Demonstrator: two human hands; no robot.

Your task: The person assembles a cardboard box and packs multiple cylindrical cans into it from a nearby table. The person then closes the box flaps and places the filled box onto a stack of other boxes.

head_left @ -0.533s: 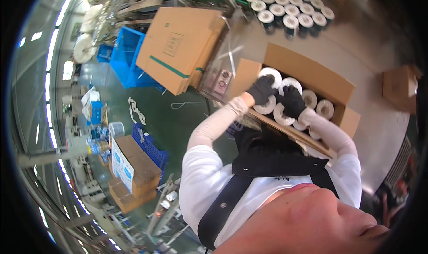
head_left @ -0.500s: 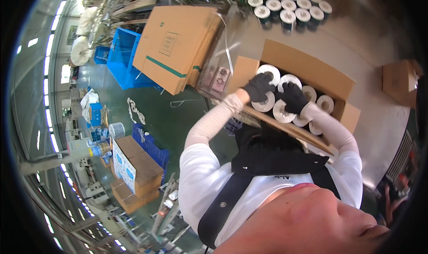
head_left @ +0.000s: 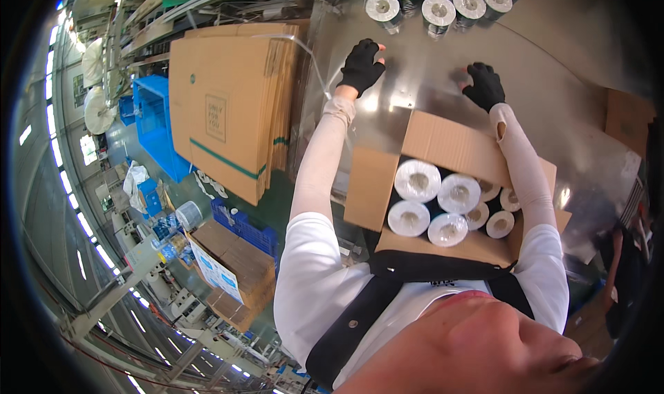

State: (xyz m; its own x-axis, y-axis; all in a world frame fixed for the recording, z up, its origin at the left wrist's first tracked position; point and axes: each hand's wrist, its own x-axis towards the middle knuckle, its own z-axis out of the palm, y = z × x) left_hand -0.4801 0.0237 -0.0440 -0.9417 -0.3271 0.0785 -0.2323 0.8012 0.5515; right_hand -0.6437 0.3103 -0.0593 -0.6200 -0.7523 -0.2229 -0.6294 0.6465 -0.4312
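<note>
Both hands reach out beyond an open cardboard box [head_left: 453,145] in fingerless black gloves. My left hand [head_left: 362,67] holds nothing, its thumb and fingers apart, over the shiny metal table [head_left: 415,69]. To the right, my right hand [head_left: 484,86] is also empty, with its thumb held away from the fingers, just past the box's far flap. Inside the box stand several plastic-wrapped rolls [head_left: 458,204] with white ends and dark sides. Farther off, beyond both hands, several similar rolls [head_left: 438,11] stand upright in rows.
A stack of flattened cartons [head_left: 235,103] leans at the left beside a blue crate [head_left: 152,124]. Another cardboard box [head_left: 628,123] sits at the right edge. Lower left, a brown carton [head_left: 235,259] stands near a dark blue basket [head_left: 245,228].
Both hands have left the rolls in the box and moved forward over the table, opening out. The box and the far rolls now appear at different places in the view.
</note>
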